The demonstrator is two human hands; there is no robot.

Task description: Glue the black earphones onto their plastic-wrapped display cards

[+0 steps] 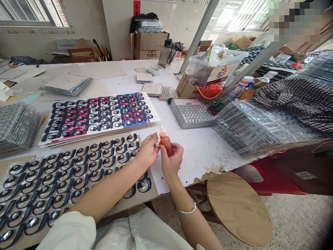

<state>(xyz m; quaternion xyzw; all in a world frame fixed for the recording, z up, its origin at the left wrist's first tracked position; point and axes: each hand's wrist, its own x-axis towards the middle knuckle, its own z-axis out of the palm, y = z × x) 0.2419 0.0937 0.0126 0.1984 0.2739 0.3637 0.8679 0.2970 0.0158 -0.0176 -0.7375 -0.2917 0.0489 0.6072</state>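
Observation:
In front of me, over the table's near part, my right hand (172, 159) is wrapped round a small orange-red squeeze bottle (166, 144) with a thin pointed tip aimed up and away. My left hand (149, 149) pinches a crumpled white tissue (158, 138) against the bottle's neck. Below and left of my hands lies a cardboard sheet (153, 173) with rows of black curved hook-shaped pieces (95, 163), each with a shiny round part. Behind it, a stack of boards (153, 119) carries more such pieces over pink, blue and white printing.
Stacked clear plastic trays stand at far left (18, 128) and right (249, 125). A clear tray of small round parts (191, 113) lies beyond my right hand. A slanted metal post (197, 36) rises behind it. A wooden stool (239, 208) stands below the table edge at right.

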